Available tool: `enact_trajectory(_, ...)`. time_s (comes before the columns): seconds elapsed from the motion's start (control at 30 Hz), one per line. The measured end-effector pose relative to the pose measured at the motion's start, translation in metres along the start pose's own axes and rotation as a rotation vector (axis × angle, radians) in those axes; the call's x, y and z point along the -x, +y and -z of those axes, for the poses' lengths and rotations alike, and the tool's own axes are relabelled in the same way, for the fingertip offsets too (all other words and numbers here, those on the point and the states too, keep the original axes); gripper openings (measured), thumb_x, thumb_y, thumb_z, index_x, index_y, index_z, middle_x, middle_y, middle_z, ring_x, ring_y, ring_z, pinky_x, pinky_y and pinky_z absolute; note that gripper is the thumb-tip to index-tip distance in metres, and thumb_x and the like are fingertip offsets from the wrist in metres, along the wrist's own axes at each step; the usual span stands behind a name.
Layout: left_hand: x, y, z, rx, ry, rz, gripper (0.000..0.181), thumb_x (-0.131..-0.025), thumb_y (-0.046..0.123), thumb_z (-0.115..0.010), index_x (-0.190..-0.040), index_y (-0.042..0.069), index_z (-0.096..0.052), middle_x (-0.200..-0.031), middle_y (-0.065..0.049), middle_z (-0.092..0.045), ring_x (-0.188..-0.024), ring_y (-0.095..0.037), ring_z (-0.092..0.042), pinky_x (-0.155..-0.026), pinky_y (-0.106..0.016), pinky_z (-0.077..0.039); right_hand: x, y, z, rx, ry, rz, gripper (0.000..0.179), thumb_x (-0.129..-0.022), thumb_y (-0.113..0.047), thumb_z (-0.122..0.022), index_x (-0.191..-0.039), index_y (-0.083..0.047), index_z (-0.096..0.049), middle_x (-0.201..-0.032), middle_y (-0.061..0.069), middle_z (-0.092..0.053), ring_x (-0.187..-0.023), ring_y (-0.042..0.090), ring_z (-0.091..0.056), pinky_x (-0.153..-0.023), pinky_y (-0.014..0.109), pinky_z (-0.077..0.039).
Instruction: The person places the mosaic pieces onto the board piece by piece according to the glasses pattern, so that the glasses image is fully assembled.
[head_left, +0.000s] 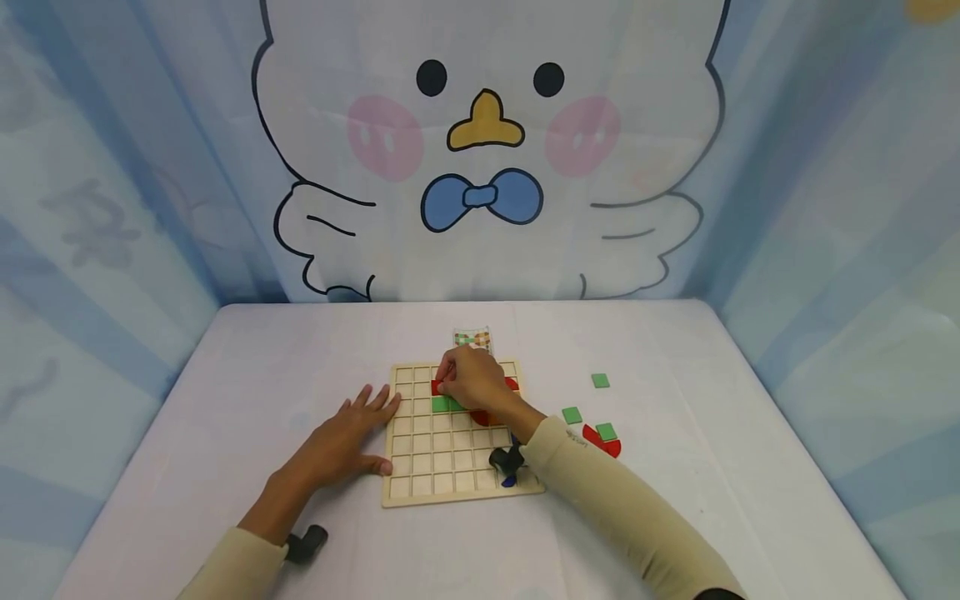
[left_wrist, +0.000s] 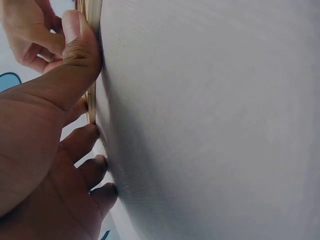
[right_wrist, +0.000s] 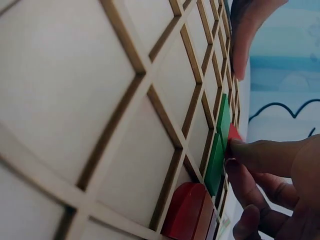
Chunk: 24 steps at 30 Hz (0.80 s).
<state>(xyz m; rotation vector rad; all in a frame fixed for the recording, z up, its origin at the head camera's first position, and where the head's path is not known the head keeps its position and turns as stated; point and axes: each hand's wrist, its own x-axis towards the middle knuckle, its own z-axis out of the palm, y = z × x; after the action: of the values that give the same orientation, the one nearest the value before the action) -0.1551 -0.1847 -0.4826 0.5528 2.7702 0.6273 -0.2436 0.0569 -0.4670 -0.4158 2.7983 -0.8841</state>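
Observation:
A wooden grid board (head_left: 422, 483) lies flat on the table. Along its left edge rests my left hand (head_left: 341, 442), fingers spread; the thumb touches the frame in the left wrist view. My right hand (head_left: 476, 383) reaches over the upper part of the board. Its thumb and index finger pinch a small red tile (right_wrist: 234, 131) at a grid cell, just beyond two green tiles (right_wrist: 215, 162) set side by side. A red piece with a rounded end (right_wrist: 184, 210) sits nearer the right wrist camera. The right hand partly hides the other pieces on the board.
Right of the board lie loose green tiles (head_left: 600, 381), one of them on a red rounded piece (head_left: 611, 447). A small printed pattern card (head_left: 471, 337) is behind the board. A blue piece (head_left: 509, 482) shows by the right wrist camera (head_left: 507, 460).

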Motion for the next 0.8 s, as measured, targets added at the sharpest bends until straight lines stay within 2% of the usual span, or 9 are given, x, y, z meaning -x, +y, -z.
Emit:
enact_trajectory(0.13, 0.000, 0.000, 0.000, -0.005, 0.007, -0.007, 0.111, -0.077, 0.044, -0.090, -0.167, 0.015, -0.033, -0.176, -0.015, -0.024, -0.164, -0.047, -0.015, -0.130, -0.067, -0.024, -0.001, -0.002, 0.000, 0.027, 0.008, -0.025, 0.014, -0.092, -0.018, -0.084, -0.082, -0.021, -0.075, -0.079, -0.006, -0.072, -0.070, 0.013, -0.062, -0.054, 0.027, -0.048)
enact_trajectory(0.23, 0.001, 0.001, 0.000, -0.003, 0.011, -0.010, 0.111, -0.077, 0.044, -0.091, -0.167, 0.015, -0.034, -0.176, -0.015, -0.025, -0.164, -0.047, -0.016, -0.129, -0.068, -0.024, 0.000, -0.002, 0.002, 0.011, 0.011, -0.015, 0.012, -0.091, -0.018, -0.084, -0.081, -0.020, -0.077, -0.082, -0.005, -0.074, -0.071, 0.013, -0.063, -0.053, 0.026, -0.048)
enact_trajectory(0.53, 0.002, 0.002, -0.001, -0.003, 0.019, -0.004, 0.111, -0.077, 0.044, -0.090, -0.167, 0.015, -0.033, -0.176, -0.015, -0.025, -0.164, -0.047, -0.015, -0.129, -0.068, -0.024, 0.016, 0.015, 0.020, -0.059, 0.038, 0.017, 0.004, -0.093, -0.022, -0.083, -0.093, -0.020, -0.079, -0.082, -0.004, -0.070, -0.072, 0.013, -0.062, -0.061, 0.028, -0.048)
enact_trajectory(0.7, 0.002, 0.004, -0.001, -0.018, 0.027, -0.007, 0.111, -0.076, 0.042, -0.091, -0.167, 0.014, -0.034, -0.175, -0.015, -0.026, -0.164, -0.046, -0.016, -0.130, -0.065, -0.023, 0.032, 0.030, 0.041, -0.079, 0.078, -0.033, 0.008, -0.090, -0.022, -0.086, -0.094, -0.020, -0.079, -0.082, -0.003, -0.069, -0.076, 0.017, -0.060, -0.064, 0.030, -0.045)
enact_trajectory(0.8, 0.003, 0.005, 0.000, -0.016, 0.028, -0.005, 0.111, -0.076, 0.041, -0.092, -0.167, 0.014, -0.034, -0.175, -0.015, -0.026, -0.164, -0.047, -0.016, -0.130, -0.065, -0.023, 0.043, 0.040, 0.055, -0.070, 0.104, -0.087, 0.009, -0.091, -0.022, -0.086, -0.097, -0.020, -0.079, -0.085, -0.002, -0.069, -0.085, 0.020, -0.060, -0.070, 0.031, -0.047)
